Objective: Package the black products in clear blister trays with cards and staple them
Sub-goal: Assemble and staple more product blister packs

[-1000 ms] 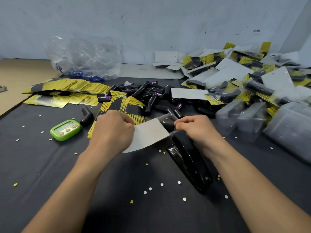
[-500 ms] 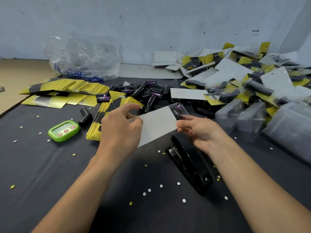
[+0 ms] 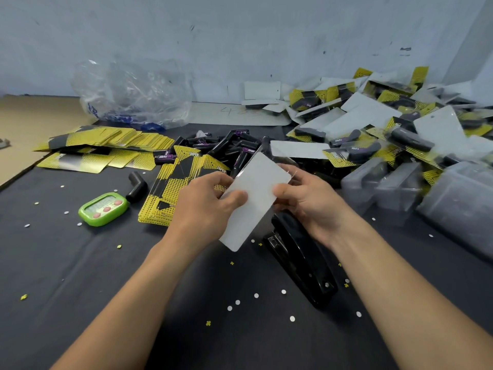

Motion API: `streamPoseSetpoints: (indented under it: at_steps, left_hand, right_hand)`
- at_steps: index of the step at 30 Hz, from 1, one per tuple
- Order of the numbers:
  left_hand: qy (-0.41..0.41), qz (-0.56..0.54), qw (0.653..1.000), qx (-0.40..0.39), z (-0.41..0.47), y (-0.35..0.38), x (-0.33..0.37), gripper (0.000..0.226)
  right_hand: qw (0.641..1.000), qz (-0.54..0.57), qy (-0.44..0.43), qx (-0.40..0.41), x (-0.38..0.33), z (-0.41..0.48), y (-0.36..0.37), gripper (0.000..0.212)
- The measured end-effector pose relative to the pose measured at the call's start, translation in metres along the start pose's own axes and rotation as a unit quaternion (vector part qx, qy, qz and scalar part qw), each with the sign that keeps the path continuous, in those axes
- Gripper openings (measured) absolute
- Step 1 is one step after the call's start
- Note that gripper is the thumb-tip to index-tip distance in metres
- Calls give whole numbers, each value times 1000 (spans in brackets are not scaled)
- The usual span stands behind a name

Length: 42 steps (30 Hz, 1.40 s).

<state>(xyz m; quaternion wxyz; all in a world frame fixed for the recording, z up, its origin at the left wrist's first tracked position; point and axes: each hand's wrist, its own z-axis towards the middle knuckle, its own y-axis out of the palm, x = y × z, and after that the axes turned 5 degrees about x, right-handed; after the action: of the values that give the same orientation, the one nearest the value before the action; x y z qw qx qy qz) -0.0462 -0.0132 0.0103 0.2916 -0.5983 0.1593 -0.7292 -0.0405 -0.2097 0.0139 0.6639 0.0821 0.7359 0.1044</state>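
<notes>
Pack (image 3: 256, 201) was up off the stapler (image 3: 301, 260) now, turned end-on just above it. My left hand (image 3: 205, 209) and right hand (image 3: 312, 204) each pinched a long edge, thumbs on the white back. One staple in, I judged; next corner due.

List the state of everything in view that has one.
Pack, held above table, white back up.
Left grip, pinching pack.
Right grip, pinching pack.
Stapler, closed, lying on table, untouched.
Timer, flat on table, display unreadable.
Plastic bag, crumpled.
Loose black products, piled, unpacked.
Finished packs, heaped at right.
</notes>
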Motion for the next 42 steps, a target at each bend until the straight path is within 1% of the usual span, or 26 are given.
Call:
streamPoseSetpoints:
  at_steps: [2, 3, 5, 7, 8, 9, 10, 12, 14, 15, 19, 23, 24, 27, 29, 31, 32, 36, 39, 42]
  left_hand:
    - [21, 49, 998, 42, -2, 2, 0, 32]
    - [37, 72, 995, 50, -3, 2, 1, 43]
    - [49, 110, 992, 37, -5, 4, 2, 57]
    - [39, 111, 993, 23, -7, 3, 3, 61]
    - [33, 98, 994, 22, -7, 2, 3, 59]
    - [27, 75, 997, 18, -7, 1, 3, 53]
    - [24, 34, 999, 10, -6, 0, 3, 40]
    - [2, -106, 994, -25, -4, -5, 5, 5]
    - [-6, -209, 977, -50, -4, -8, 5, 15]
    - [4, -228, 973, -43, -3, -8, 3, 16]
    - [58, -240, 969, 28, -3, -7, 1, 10]
    - [60, -275, 959, 41, -2, -8, 1, 11]
    - [54, -281, 957, 43, -3, -8, 2, 12]
    - [34, -294, 954, 55, -1, -8, 3, 21]
    - [28, -299, 953, 51, -1, -8, 5, 26]
    - [24, -291, 955, 51, -2, -7, 5, 28]
    - [22, -283, 957, 51, -2, -6, 5, 28]
    - [36, -278, 959, 47, -2, -7, 3, 24]
    - [50, -286, 956, 40, -2, -7, 2, 16]
    - [47, -299, 952, 52, -1, -7, 2, 23]
  right_hand:
    - [999, -52, -4, -15, 2, -1, 2, 35]
    - [997, -79, -11, -24, 3, -2, 3, 34]
    - [992, -118, -29, -36, 3, -2, 3, 33]
    - [990, -128, -34, -40, 2, -2, 2, 34]
    - [990, -128, -34, -43, 1, -1, 2, 34]
    - [989, -137, -39, -45, 1, -2, 1, 34]
    - [985, -156, -48, -48, 1, -2, 1, 34]
    - [976, -199, -61, -69, 1, -5, 4, 34]
    - [969, -217, -70, -91, 2, -8, 8, 35]
    - [967, -223, -78, -95, 2, -9, 10, 37]
    - [955, -251, -106, -113, -2, -12, 11, 47]
    - [951, -263, -109, -121, -2, -12, 11, 46]
    - [948, -277, -120, -101, -2, -13, 11, 42]
    - [946, -286, -154, -2, -1, -13, 11, 33]
    - [946, -268, -177, 34, -1, -13, 11, 24]
    - [936, -281, -203, 67, -1, -13, 11, 11]
    - [931, -291, -207, 78, -2, -13, 12, 9]
    - [938, -286, -186, 64, -3, -14, 16, 8]
    - [941, -278, -182, 59, -4, -12, 16, 16]
    - [940, -294, -167, 44, -5, -15, 18, 15]
